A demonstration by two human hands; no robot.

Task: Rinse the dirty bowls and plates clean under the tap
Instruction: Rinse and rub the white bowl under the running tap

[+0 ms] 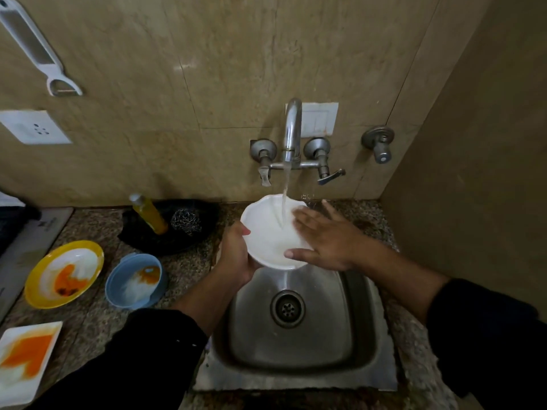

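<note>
White scalloped ceramic bowl (268,232) held under the running chrome wall tap (291,134), above the stainless steel sink (296,350).

On the speckled stone counter (97,318), from left: square white plate with orange residue (25,355), round yellow-rimmed plate (63,278), blue bowl (134,281), all soiled. Left hand (236,255) grips the white bowl's left rim, fingers curled beneath, thumb on the edge. Right hand (322,238) lies flat on the bowl's right inner side, fingers spread.
</note>
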